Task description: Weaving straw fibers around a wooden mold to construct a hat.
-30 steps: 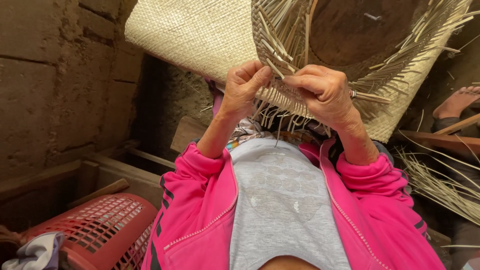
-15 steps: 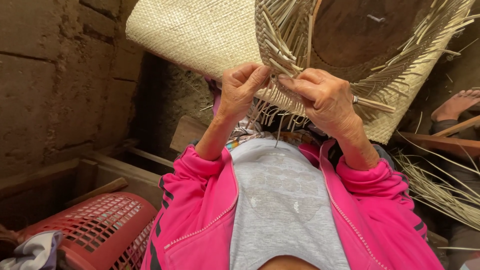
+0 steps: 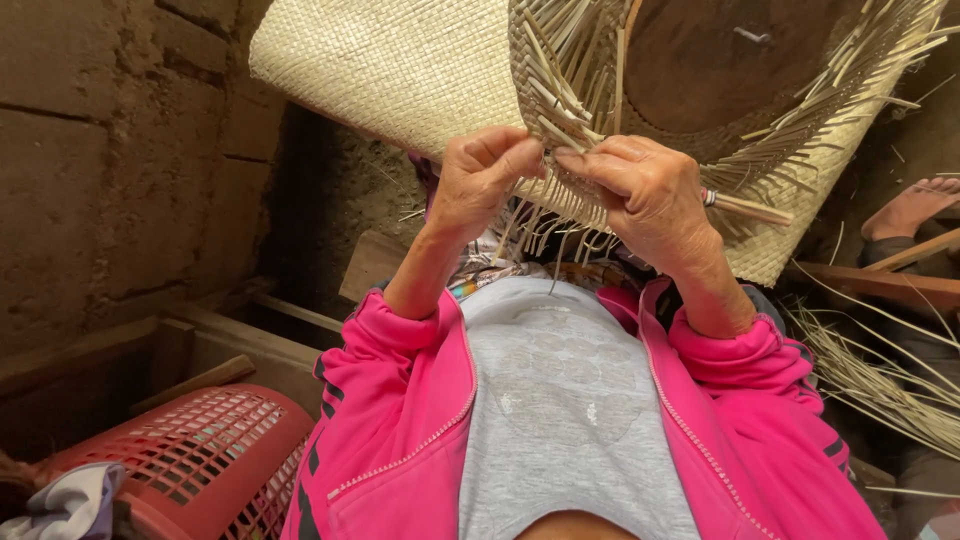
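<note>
A pale woven straw hat [image 3: 400, 70] is held up in front of me, its unfinished edge bristling with loose straw strands [image 3: 560, 90]. It sits over a dark round wooden block [image 3: 720, 60]. My left hand [image 3: 480, 180] pinches strands at the lower edge of the weave. My right hand [image 3: 640, 190], with a ring on one finger, grips strands right beside it, fingertips nearly touching the left thumb. Both arms wear pink jacket sleeves over a grey shirt.
A red plastic basket [image 3: 200, 460] with cloth in it lies at lower left beside wooden boards. A rough earthen wall [image 3: 110, 170] fills the left. Loose straw bundles [image 3: 880, 370] lie at right, near another person's bare foot [image 3: 915, 205] and a wooden bar.
Both hands have shifted slightly upward along the hat's edge, fingers working the strands closer together. The hat has tilted a little.
</note>
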